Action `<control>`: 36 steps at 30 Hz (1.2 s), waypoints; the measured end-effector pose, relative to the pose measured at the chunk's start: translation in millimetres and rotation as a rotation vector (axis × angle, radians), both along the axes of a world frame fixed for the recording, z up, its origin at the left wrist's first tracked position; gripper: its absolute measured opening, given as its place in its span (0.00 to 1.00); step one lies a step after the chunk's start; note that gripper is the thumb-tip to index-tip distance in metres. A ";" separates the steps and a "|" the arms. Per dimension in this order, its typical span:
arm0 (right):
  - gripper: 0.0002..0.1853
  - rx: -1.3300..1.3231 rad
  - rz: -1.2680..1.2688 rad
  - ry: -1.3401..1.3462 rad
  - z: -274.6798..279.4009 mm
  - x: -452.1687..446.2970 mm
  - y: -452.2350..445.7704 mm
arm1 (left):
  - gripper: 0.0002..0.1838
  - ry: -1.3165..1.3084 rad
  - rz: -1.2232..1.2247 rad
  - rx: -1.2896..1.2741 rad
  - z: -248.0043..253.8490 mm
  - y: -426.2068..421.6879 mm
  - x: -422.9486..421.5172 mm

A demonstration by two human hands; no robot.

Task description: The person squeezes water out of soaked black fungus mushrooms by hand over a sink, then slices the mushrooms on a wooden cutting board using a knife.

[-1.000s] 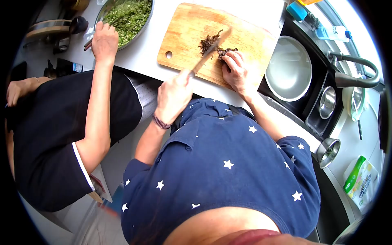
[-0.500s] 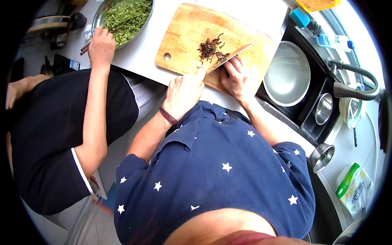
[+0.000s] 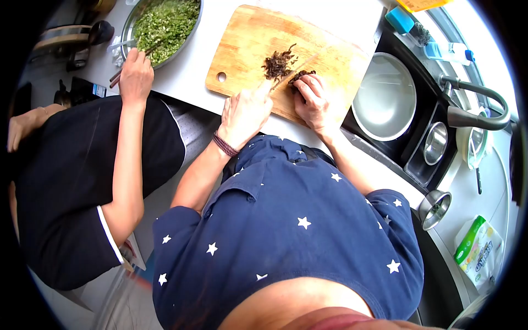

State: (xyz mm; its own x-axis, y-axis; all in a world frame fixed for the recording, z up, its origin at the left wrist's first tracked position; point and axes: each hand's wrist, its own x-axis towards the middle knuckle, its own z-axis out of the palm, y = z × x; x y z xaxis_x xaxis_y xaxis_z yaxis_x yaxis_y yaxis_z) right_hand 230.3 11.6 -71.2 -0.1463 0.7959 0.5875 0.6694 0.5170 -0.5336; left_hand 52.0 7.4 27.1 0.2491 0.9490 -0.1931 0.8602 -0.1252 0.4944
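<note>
Dark strips [image 3: 279, 63] lie in a loose heap near the middle of the wooden cutting board [image 3: 236, 52], with a tighter clump just beside it under the right hand [image 3: 312, 103]. That hand's bent fingers are clamped on the clump, seemingly to steady it, and they hide part of it. The left hand [image 3: 246, 114] is wrapped round the handle of a knife [image 3: 300, 68], whose blurred blade slants between heap and clump; the curled grip probably guards the fingertips, since they sit close to the edge. Whether the blade touches the board I cannot tell.

On one side, a co-worker's hand [image 3: 136, 76] holds chopsticks [image 3: 115, 80] at a bowl of chopped greens [image 3: 168, 30], limiting elbow room there. On the other, a large bowl [image 3: 385, 99] sits in the sink beneath the tap [image 3: 484, 91], hemming in the board.
</note>
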 end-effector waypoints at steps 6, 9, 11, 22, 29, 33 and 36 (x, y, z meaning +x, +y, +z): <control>0.16 0.013 0.008 -0.017 -3.8 0.3 0.8 | 0.05 0.050 -0.091 0.019 2.4 -9.1 0.4; 0.17 0.002 0.016 -0.017 -2.6 1.6 1.8 | 0.06 0.093 -0.121 0.001 0.8 -2.8 3.3; 0.16 -0.001 0.018 -0.009 -2.0 0.9 1.8 | 0.06 0.105 -0.127 0.002 -2.7 1.4 6.7; 0.13 0.016 0.018 -0.022 -1.5 2.8 1.8 | 0.08 -0.135 0.081 -0.028 -21.3 9.9 0.2; 0.16 0.011 0.015 -0.004 -10.0 0.0 -0.4 | 0.06 -0.008 -0.078 0.004 -6.1 -5.5 -4.0; 0.16 0.000 0.021 -0.008 -6.9 2.2 -0.8 | 0.06 0.039 -0.110 0.055 -5.6 3.8 7.5; 0.16 -0.005 0.036 0.001 -6.4 3.3 -0.1 | 0.06 0.012 -0.099 0.043 -18.9 14.4 17.0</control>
